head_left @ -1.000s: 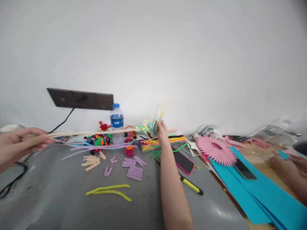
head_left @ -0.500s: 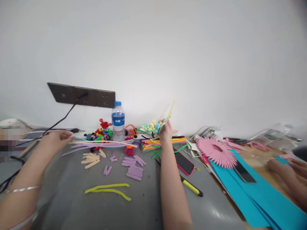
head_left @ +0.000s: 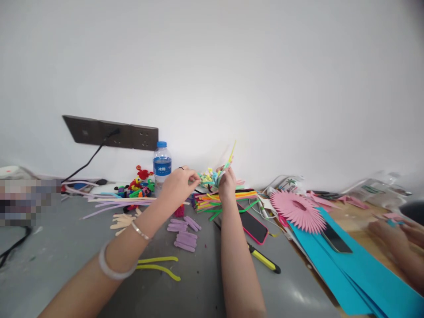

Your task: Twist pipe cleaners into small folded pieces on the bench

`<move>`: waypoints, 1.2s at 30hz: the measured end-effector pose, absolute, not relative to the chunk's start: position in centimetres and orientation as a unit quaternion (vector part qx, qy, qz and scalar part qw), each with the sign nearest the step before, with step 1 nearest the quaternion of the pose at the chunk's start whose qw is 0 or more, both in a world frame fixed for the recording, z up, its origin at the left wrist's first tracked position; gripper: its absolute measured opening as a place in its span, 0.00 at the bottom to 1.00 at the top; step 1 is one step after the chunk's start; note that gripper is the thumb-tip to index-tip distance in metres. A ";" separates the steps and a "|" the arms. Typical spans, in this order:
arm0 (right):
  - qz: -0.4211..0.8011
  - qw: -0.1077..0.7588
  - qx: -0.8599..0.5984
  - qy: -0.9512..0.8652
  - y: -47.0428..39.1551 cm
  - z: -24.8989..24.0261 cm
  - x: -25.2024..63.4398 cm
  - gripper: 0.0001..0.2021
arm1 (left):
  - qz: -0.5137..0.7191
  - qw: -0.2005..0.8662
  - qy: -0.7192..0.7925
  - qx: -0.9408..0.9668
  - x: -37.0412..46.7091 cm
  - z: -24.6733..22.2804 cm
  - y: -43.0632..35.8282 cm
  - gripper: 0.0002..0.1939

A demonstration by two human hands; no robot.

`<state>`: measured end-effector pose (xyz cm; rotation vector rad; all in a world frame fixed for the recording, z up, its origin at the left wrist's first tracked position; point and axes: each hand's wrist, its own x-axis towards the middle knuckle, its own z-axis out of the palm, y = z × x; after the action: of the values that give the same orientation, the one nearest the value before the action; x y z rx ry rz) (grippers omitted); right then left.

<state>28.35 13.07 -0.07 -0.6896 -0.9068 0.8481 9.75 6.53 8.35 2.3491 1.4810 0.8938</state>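
Observation:
My right hand [head_left: 227, 182] is closed around a bunch of pastel pipe cleaners [head_left: 209, 176], held against the wall side of the table; a yellow strand pokes up above the fingers. Just left of the bunch is my left hand [head_left: 183, 182], its fingers curled together, with no strand visible in them. Behind its wrist stands a water bottle [head_left: 162, 167], partly covered. Long pale pipe cleaners [head_left: 114, 202] lie to the left. Brightly coloured pipe cleaners [head_left: 205, 202] lie under my right hand. Short purple folded pieces [head_left: 185, 241] and yellow-green strands [head_left: 162, 259] are in front.
A pink-edged phone [head_left: 254, 226] and a yellow utility knife [head_left: 265, 259] lie right of my right forearm. Beyond are a pink paper fan ring [head_left: 298, 212], blue sheets [head_left: 344, 260] and another person's hands [head_left: 391, 234]. Small colourful figures [head_left: 139, 185] sit beside the bottle.
My left hand has moved right, from the long pale pipe cleaners to beside the pastel bunch, its forearm now crossing over the table. My right hand still grips the bunch in nearly the same place.

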 end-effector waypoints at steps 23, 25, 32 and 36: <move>0.402 0.717 -0.340 -0.457 12.7 -0.4 28.0 0.17 | 0.386 0.116 0.567 0.719 10.1 4.3 8.5 0.05; 0.402 0.711 -0.345 -0.462 12.7 -0.4 28.0 0.17 | 0.389 0.109 0.574 0.713 10.4 4.1 8.5 0.05; 0.401 0.698 -0.364 -0.469 12.8 -0.7 28.1 0.18 | 0.386 0.097 0.593 0.700 10.9 3.8 8.4 0.03; 0.400 0.696 -0.366 -0.470 12.8 -0.7 28.2 0.17 | 0.404 0.110 0.578 0.700 11.2 3.4 8.2 0.03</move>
<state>28.23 12.77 -0.72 -0.8173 -1.0483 0.8935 11.15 8.23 3.38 2.0577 1.7001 1.1891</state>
